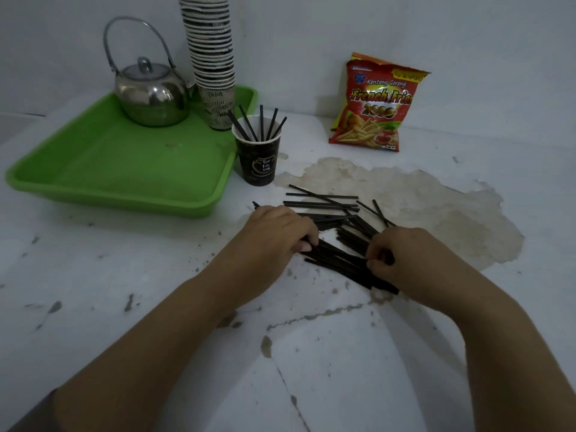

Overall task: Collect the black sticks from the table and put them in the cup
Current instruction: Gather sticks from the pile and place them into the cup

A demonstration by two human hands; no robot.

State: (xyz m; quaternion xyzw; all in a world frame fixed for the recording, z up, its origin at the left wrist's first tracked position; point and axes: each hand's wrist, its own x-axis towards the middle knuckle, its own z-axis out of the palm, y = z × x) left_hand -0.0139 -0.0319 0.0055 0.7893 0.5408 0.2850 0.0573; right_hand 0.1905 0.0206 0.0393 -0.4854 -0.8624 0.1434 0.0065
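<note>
**Both hands on the pile of sticks**

The black sticks [324, 207] lie scattered in a loose heap on the white, chipped table [124, 275], just in front of the cup [258, 157] and partly over a patch of bare plaster [420, 213]. Some lie nearly parallel, others cross at angles.

The left hand [280, 229] reaches in from the lower left, knuckles up, its fingers curled down over the near-left end of the heap — the fingertips close round several sticks. The right hand [402, 257] comes in from the lower right, its fingers bent and pinching at the sticks on the near-right side of the pile. Both forearms stretch across the table towards the heap.

The cup is dark paper with a pale drawing on its side; it stands upright, and five sticks [261, 124] lean in it, fanned out above the rim.

Beside the cup, to the left, sits a green tray [124, 169]. In its far part stand a steel kettle [149, 92] with its bail handle raised and a tall stack of paper cups [212, 57]. Further right, a red bag of French fries snacks [374, 104] leans against the wall.
</note>
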